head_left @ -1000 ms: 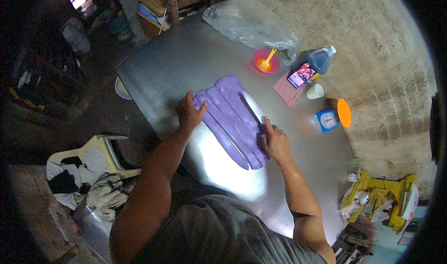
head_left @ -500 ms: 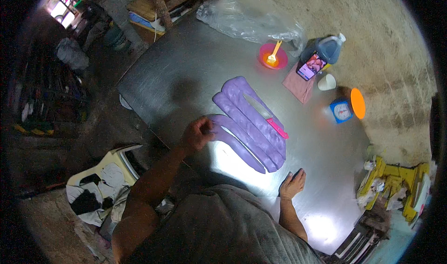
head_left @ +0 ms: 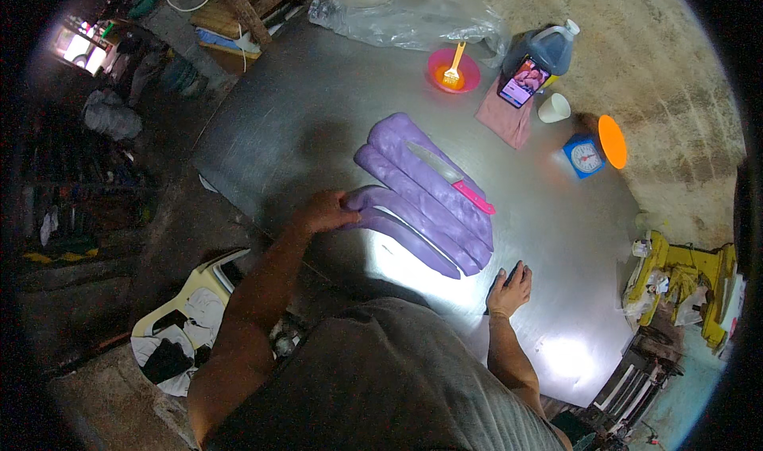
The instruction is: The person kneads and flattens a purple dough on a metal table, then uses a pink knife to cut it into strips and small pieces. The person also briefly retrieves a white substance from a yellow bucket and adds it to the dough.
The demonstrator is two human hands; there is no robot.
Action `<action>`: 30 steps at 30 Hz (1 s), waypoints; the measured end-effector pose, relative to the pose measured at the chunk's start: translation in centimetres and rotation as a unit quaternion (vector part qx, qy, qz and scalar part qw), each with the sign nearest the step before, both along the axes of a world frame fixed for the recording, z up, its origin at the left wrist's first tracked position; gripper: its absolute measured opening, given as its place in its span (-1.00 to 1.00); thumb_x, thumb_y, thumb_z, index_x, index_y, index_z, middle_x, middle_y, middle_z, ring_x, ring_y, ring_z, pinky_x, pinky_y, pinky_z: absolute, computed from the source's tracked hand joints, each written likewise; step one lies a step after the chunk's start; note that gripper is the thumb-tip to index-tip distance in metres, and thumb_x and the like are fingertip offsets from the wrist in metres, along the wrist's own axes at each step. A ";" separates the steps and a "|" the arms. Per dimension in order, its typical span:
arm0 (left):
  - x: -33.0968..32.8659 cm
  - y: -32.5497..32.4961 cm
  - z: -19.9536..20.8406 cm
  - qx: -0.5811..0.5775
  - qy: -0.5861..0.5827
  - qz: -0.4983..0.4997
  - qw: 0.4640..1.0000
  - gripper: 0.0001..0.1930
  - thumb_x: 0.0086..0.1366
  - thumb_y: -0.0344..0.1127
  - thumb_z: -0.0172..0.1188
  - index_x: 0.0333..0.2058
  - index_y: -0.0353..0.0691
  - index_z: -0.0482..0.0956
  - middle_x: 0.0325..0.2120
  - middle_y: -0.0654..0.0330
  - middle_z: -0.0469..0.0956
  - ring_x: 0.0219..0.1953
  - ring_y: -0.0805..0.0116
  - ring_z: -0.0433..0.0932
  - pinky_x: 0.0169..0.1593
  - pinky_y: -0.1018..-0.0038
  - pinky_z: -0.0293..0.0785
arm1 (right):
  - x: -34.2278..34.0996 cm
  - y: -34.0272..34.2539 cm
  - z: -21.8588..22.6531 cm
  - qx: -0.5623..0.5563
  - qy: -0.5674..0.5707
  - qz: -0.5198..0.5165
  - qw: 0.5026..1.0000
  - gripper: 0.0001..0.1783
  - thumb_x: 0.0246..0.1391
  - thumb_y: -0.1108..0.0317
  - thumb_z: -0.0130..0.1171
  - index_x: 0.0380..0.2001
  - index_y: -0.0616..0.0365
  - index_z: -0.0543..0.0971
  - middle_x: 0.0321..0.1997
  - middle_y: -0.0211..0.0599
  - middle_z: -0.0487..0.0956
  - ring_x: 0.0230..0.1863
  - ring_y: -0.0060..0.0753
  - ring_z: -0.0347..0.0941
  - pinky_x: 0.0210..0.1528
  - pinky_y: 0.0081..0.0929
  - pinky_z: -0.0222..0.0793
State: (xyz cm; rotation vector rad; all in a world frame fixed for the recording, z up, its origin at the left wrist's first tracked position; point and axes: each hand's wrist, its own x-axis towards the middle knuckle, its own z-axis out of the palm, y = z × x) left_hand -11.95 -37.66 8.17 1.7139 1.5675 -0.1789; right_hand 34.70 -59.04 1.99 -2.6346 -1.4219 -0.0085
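A slab of smooth purple dough (head_left: 425,187), cut lengthwise into strips, lies on the metal table (head_left: 294,101). My left hand (head_left: 327,211) is closed on the left end of the nearest dough strip (head_left: 409,246). A narrow gap parts this strip from the rest along most of its length. Across the far part of the dough rests a knife (head_left: 474,197) with a pink handle. My right hand (head_left: 510,290) is on the table just right of the dough's near end, its fingers curled around something small and dark that I cannot make out.
Beyond the dough stand a pink bowl (head_left: 474,76) with a yellow-handled brush (head_left: 453,76), a phone (head_left: 524,83) against a dark jug (head_left: 556,47), a white cup (head_left: 554,108) and a blue scale (head_left: 584,157) with an orange pan. Clear plastic (head_left: 405,14) lies at the far edge.
My view has shifted, so the table things sit higher in the picture. My left hand has turned more sideways at the strip's end. My right hand has moved slightly away from the dough.
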 end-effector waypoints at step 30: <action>14.9 2.9 6.6 0.117 -0.332 -0.163 0.922 -0.61 0.05 -0.15 0.52 -0.32 -0.26 0.55 -0.44 0.13 0.59 -0.35 0.28 0.57 -0.22 0.31 0.51 | 0.2 -0.2 0.3 0.005 0.022 -0.010 1.000 -0.25 0.24 -0.10 0.12 0.41 -0.03 0.34 0.46 -0.05 0.26 0.48 0.05 0.11 0.45 0.14 -0.07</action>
